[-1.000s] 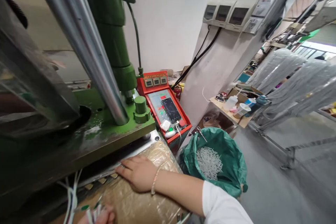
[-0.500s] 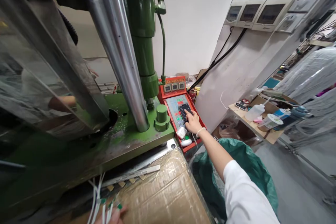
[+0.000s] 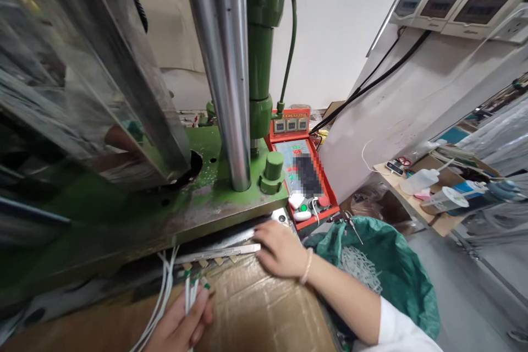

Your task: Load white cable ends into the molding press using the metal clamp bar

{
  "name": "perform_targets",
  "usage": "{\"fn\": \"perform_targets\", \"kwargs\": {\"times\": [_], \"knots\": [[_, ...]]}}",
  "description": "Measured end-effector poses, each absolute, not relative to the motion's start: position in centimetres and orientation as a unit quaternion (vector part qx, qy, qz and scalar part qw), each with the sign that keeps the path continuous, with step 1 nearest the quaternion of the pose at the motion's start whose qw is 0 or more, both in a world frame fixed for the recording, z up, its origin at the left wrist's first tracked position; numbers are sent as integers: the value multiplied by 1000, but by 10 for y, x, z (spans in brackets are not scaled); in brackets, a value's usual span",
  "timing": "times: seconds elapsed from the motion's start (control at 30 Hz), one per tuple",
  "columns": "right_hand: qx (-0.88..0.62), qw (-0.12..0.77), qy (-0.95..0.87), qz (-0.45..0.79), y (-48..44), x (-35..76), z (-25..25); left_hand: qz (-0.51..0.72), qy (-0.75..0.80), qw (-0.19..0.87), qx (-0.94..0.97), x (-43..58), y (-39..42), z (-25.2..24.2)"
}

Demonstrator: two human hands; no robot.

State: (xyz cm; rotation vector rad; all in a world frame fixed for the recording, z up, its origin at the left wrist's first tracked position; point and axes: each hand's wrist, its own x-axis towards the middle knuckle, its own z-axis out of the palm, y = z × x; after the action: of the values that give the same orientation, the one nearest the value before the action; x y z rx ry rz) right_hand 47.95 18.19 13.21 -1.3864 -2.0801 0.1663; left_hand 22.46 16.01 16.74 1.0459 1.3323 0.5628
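My left hand (image 3: 183,313), low in the view, is closed around several thin white cables (image 3: 190,296) with green ends pointing up. More white cables (image 3: 163,294) hang in a loose loop beside it. Over the edge of the cardboard (image 3: 264,308), my right hand (image 3: 282,248) is palm down, with thumb and fingers apart around the near end of a long flat metal strip (image 3: 231,252). No grip on the strip is visible. The strip lies along the front of a green press (image 3: 214,206). Some fingertips of the right hand are hidden.
A red control box (image 3: 314,221) carries a pixelated dark object (image 3: 308,175) and small white items. A green sack (image 3: 406,286) with white scraps (image 3: 358,267) stands at right. Bottles stand on a small wooden shelf (image 3: 433,217). The press's steel column (image 3: 231,93) rises at centre.
My right hand has left the phone on the control box and come down to the metal strip's end. My left hand with the cables shows higher. The view has shifted.
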Motion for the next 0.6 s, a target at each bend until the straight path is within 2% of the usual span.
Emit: {"fn": "perform_targets", "kwargs": {"times": [0.07,0.17,0.27,0.33,0.4,0.47,0.53,0.6], "knots": [[-481,250,-838,57,169,440,127,240,552,649,465,234,158,172],[-522,150,-838,54,157,412,134,235,508,680,474,242,153,176],[-589,99,-786,156,145,413,149,231,508,694,455,241,151,174],[-624,132,-704,313,136,419,156,223,515,702,439,239,151,169],[-618,210,-560,511,129,423,155,203,519,707,434,241,151,164],[-565,303,-395,658,124,421,149,163,522,710,443,245,151,161],[-502,380,-300,717,123,418,141,123,526,704,461,251,151,158],[-474,436,-292,707,123,415,134,98,522,698,481,256,151,157]]}}
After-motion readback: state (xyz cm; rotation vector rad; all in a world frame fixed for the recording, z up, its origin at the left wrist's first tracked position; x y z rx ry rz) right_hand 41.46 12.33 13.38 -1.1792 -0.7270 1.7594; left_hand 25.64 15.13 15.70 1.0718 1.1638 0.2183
